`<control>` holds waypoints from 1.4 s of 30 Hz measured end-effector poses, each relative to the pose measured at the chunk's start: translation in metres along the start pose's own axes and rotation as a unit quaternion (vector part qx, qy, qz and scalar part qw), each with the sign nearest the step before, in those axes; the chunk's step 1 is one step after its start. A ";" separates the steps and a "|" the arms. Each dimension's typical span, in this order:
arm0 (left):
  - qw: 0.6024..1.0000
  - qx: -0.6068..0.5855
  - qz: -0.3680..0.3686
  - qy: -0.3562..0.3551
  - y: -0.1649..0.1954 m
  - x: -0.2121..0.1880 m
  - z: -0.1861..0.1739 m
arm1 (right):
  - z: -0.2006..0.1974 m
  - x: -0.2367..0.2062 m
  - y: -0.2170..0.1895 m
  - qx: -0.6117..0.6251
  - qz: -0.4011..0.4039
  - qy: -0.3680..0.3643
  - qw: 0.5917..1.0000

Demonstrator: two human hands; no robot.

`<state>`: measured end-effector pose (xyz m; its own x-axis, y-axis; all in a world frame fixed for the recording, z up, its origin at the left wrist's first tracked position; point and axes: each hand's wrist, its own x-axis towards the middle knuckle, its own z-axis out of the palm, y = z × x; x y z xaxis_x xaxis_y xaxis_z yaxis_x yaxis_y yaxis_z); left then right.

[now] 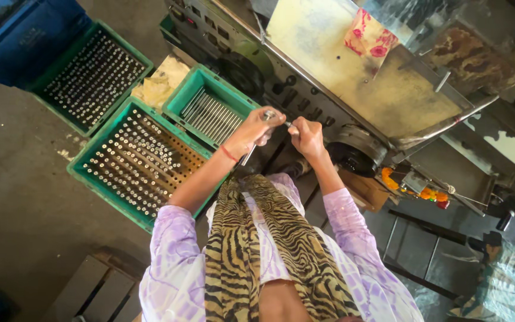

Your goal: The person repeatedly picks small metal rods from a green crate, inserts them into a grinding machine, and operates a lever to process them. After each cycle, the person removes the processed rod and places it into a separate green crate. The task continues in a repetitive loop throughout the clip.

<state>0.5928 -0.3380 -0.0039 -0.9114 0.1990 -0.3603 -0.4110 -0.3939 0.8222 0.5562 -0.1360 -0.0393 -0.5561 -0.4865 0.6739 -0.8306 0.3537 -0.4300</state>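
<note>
Mid-handling: left hand closed around a slim grey metal rod, right hand pinching its small tip-end piece. Next, probably steady alignment at the grey machine.

Left hand grips a metal rod; right hand pinches its tip.

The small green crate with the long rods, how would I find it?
Start at the big grey machine and look just left of the person's left hand. The small green crate sits there. Its metal rods lie flat side by side, while the two larger green crates hold theirs standing on end.
</note>
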 end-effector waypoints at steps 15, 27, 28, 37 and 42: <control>0.947 0.106 0.298 0.048 -0.005 -0.026 0.047 | -0.047 0.009 -0.032 0.019 0.024 0.029 0.999; 0.983 -0.117 0.122 -0.074 0.009 -0.037 0.056 | -0.106 0.043 -0.050 0.368 0.224 -0.227 0.873; 0.982 -0.122 0.125 -0.076 0.006 -0.038 0.059 | -0.108 0.042 -0.047 0.379 0.224 -0.217 0.871; 0.994 -0.040 0.101 0.009 0.005 -0.023 0.061 | -0.065 0.004 -0.013 0.531 0.227 -0.096 0.811; 0.986 0.031 0.165 -0.002 0.000 -0.024 0.061 | -0.053 -0.011 -0.016 0.594 0.195 -0.009 0.780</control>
<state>0.6160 -0.2879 0.0321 -0.9951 0.0726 -0.0677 -0.0904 -0.3827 0.9194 0.5769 -0.0940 -0.0081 -0.7646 -0.5417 0.3492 -0.0332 -0.5080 -0.8607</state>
